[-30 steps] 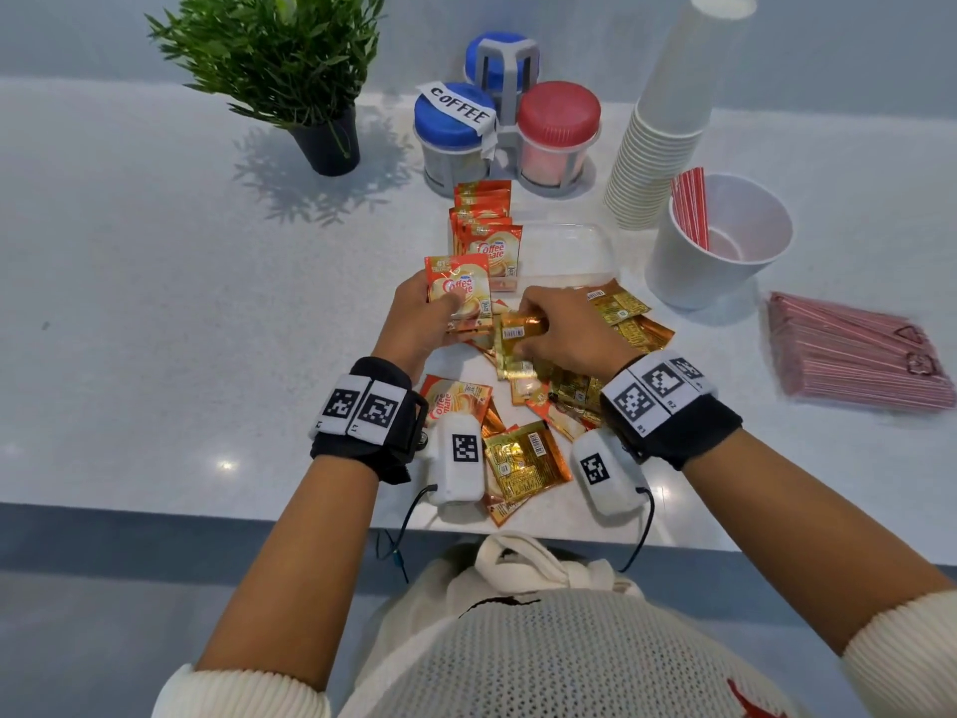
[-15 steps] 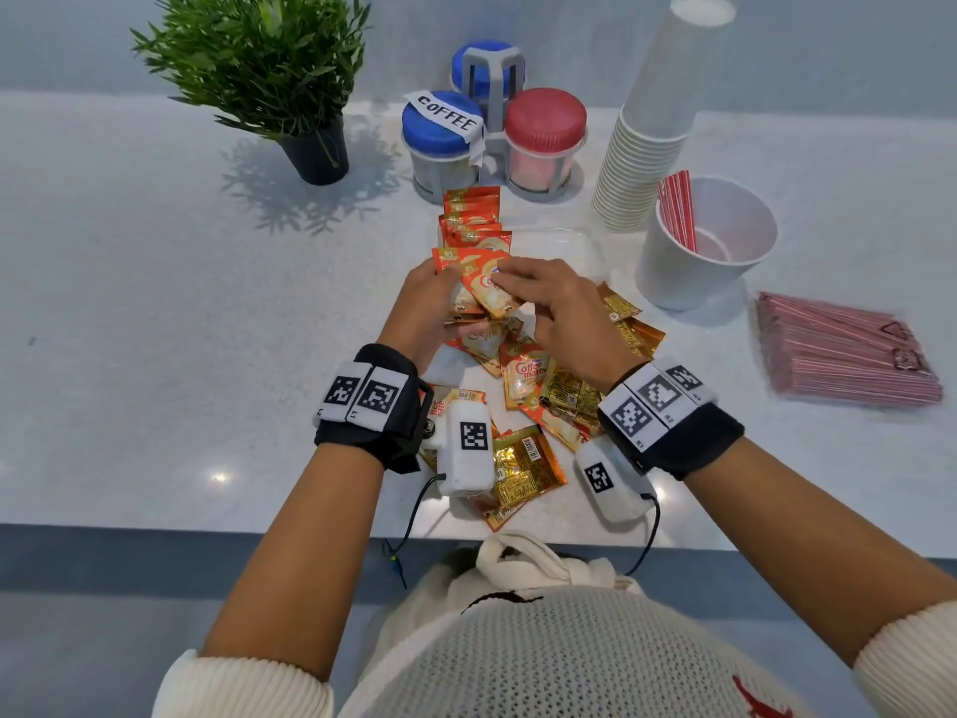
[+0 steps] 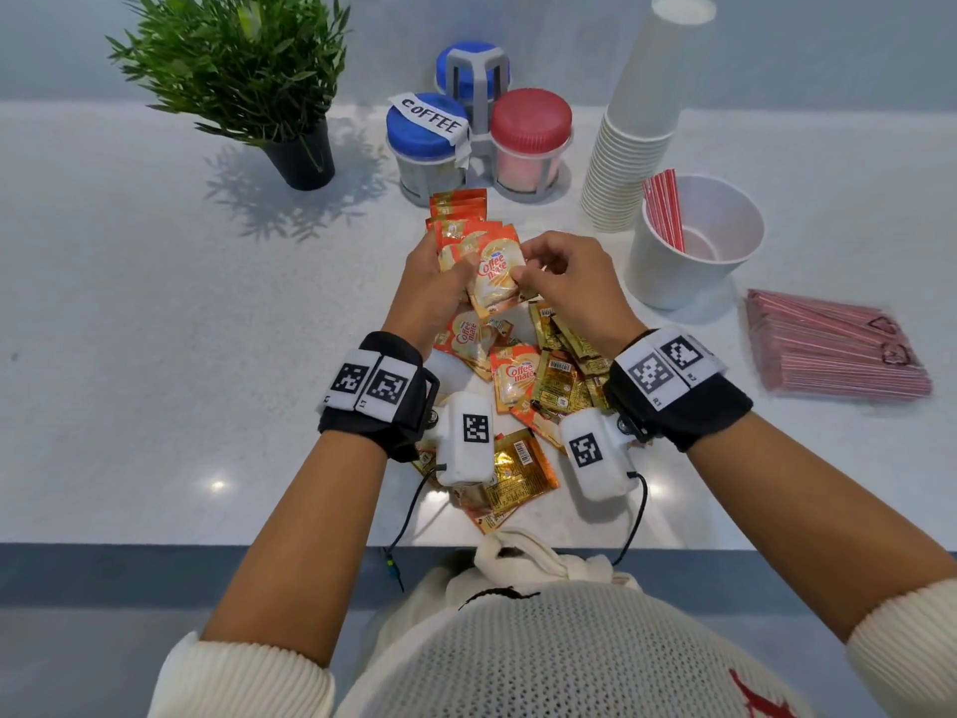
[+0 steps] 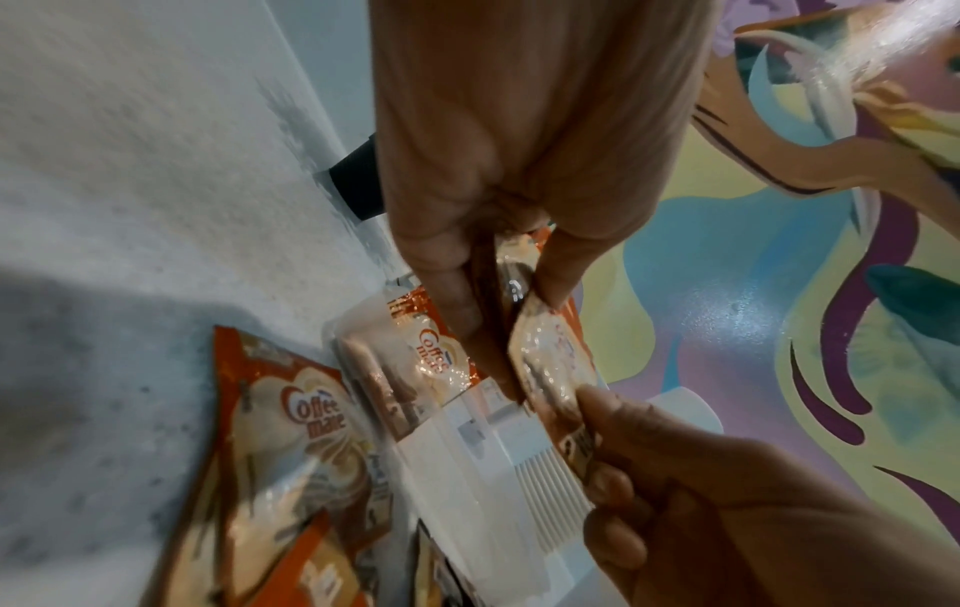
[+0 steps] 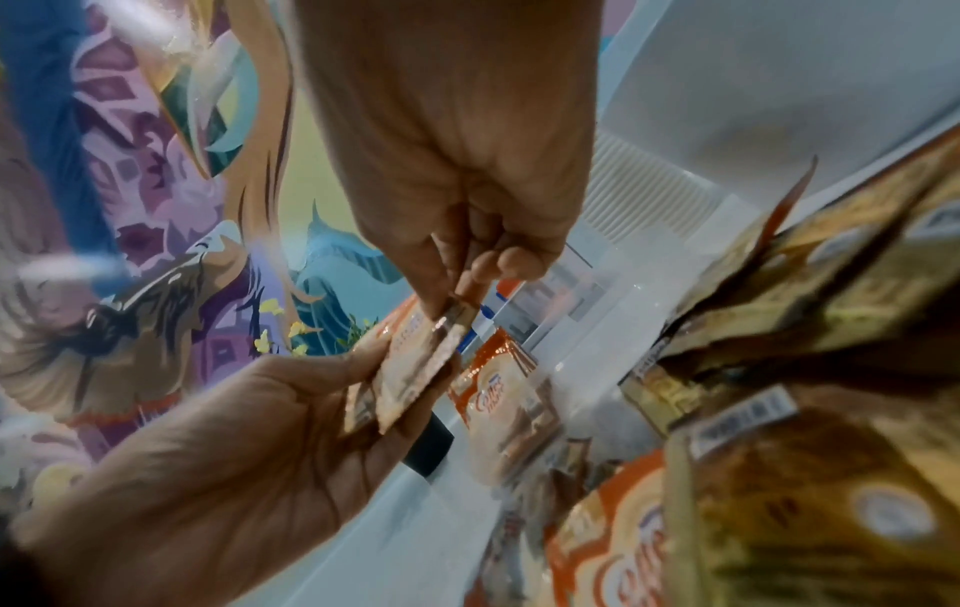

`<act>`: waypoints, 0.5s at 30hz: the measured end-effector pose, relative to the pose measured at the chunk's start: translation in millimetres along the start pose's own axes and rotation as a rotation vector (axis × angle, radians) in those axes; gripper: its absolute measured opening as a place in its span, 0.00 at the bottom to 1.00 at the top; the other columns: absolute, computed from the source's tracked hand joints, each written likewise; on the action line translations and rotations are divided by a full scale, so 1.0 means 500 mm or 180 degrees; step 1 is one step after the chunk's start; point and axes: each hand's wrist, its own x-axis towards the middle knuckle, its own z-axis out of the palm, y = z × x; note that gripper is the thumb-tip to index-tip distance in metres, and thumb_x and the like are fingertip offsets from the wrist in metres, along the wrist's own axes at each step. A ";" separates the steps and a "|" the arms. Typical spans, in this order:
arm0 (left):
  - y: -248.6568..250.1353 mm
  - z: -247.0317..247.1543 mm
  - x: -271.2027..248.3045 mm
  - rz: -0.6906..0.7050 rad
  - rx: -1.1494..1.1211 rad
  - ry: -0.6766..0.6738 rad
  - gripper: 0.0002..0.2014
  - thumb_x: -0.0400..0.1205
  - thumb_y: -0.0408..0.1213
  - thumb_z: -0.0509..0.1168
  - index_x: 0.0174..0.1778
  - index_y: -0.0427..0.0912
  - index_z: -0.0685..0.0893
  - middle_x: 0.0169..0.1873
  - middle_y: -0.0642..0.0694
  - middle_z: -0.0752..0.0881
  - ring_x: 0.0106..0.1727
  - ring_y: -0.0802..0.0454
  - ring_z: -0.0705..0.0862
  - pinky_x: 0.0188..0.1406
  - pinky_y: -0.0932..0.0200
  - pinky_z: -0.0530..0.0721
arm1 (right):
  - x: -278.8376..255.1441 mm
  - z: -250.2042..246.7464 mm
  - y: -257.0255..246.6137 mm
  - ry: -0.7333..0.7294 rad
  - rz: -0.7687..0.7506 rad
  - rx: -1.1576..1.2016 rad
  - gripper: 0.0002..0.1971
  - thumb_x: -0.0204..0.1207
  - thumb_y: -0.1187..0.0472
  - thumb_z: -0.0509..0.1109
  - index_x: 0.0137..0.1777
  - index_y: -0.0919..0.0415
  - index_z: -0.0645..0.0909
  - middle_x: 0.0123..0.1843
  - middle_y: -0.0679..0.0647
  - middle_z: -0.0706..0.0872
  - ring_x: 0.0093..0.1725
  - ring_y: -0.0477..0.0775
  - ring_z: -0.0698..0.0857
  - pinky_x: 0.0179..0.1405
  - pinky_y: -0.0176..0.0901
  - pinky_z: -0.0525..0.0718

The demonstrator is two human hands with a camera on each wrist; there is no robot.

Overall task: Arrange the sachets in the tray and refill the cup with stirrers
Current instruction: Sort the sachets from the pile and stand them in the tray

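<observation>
My left hand (image 3: 453, 272) grips a small stack of orange Coffee mate sachets (image 3: 455, 241) above the counter. Against the front of that stack my right hand (image 3: 518, 276) pinches one more Coffee mate sachet (image 3: 492, 279) by its right edge. In the left wrist view my left hand (image 4: 499, 312) pinches sachets (image 4: 545, 361); in the right wrist view my right hand (image 5: 452, 312) nips the sachet edge (image 5: 415, 369). More orange sachets (image 3: 458, 207) stand in the clear tray (image 4: 467, 447), mostly hidden behind my hands. Loose orange and gold sachets (image 3: 549, 375) lie beneath my wrists. The white cup (image 3: 696, 272) holds a few red stirrers (image 3: 665, 212).
A wrapped bundle of red stirrers (image 3: 834, 349) lies at the right. A tall stack of paper cups (image 3: 642, 127) stands behind the cup. Three lidded jars in a rack (image 3: 476, 137), one labelled coffee, and a potted plant (image 3: 248, 80) stand at the back.
My right hand lifted a Coffee mate sachet from the loose pile and brought it to the stack in my left hand. Both hands now meet higher, in front of the tray.
</observation>
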 end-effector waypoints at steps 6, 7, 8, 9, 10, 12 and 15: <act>0.007 0.012 0.015 -0.0090 -0.0012 0.0015 0.13 0.88 0.35 0.49 0.66 0.43 0.73 0.54 0.46 0.83 0.51 0.52 0.85 0.39 0.61 0.86 | 0.024 -0.005 0.004 0.0146 0.0317 0.0313 0.05 0.72 0.67 0.73 0.39 0.59 0.81 0.34 0.52 0.81 0.34 0.48 0.78 0.34 0.37 0.77; 0.009 0.014 0.016 -0.0101 -0.0044 0.0007 0.12 0.88 0.35 0.48 0.64 0.44 0.73 0.53 0.47 0.83 0.50 0.53 0.84 0.40 0.60 0.87 | 0.027 -0.005 0.006 0.0197 0.0358 0.0396 0.07 0.72 0.67 0.73 0.36 0.57 0.79 0.32 0.51 0.80 0.32 0.47 0.77 0.32 0.37 0.76; 0.010 0.017 0.019 -0.0131 -0.0086 -0.0003 0.12 0.88 0.36 0.48 0.63 0.45 0.72 0.53 0.47 0.83 0.50 0.53 0.84 0.43 0.58 0.87 | 0.029 -0.005 0.007 0.0237 0.0387 0.0495 0.09 0.72 0.68 0.72 0.35 0.56 0.78 0.31 0.51 0.79 0.30 0.47 0.77 0.29 0.37 0.76; 0.008 0.018 0.022 -0.0163 -0.0124 -0.0012 0.12 0.88 0.37 0.48 0.64 0.45 0.72 0.54 0.47 0.83 0.50 0.53 0.84 0.47 0.56 0.87 | 0.031 -0.005 0.007 0.0257 0.0405 0.0576 0.10 0.73 0.69 0.72 0.35 0.56 0.77 0.31 0.51 0.79 0.28 0.46 0.77 0.26 0.36 0.77; 0.008 0.019 0.023 -0.0179 -0.0141 -0.0065 0.13 0.88 0.39 0.49 0.66 0.43 0.71 0.56 0.45 0.82 0.52 0.52 0.85 0.50 0.53 0.87 | 0.031 -0.004 0.006 0.0264 0.0416 0.0650 0.08 0.73 0.69 0.71 0.37 0.58 0.78 0.30 0.52 0.79 0.26 0.45 0.77 0.24 0.35 0.78; 0.004 0.025 0.025 -0.0154 -0.0053 -0.0219 0.20 0.87 0.44 0.52 0.73 0.40 0.66 0.64 0.42 0.81 0.59 0.48 0.84 0.54 0.52 0.87 | 0.032 -0.002 0.002 0.0222 0.0402 0.0729 0.03 0.74 0.70 0.71 0.45 0.65 0.81 0.29 0.51 0.79 0.24 0.42 0.78 0.22 0.33 0.79; -0.001 0.036 0.037 -0.0053 0.0178 -0.0277 0.20 0.86 0.40 0.55 0.75 0.43 0.64 0.69 0.40 0.78 0.66 0.43 0.81 0.60 0.49 0.84 | 0.040 0.001 0.000 0.0202 0.0311 0.0742 0.13 0.74 0.71 0.69 0.59 0.70 0.82 0.29 0.50 0.79 0.25 0.46 0.79 0.26 0.33 0.81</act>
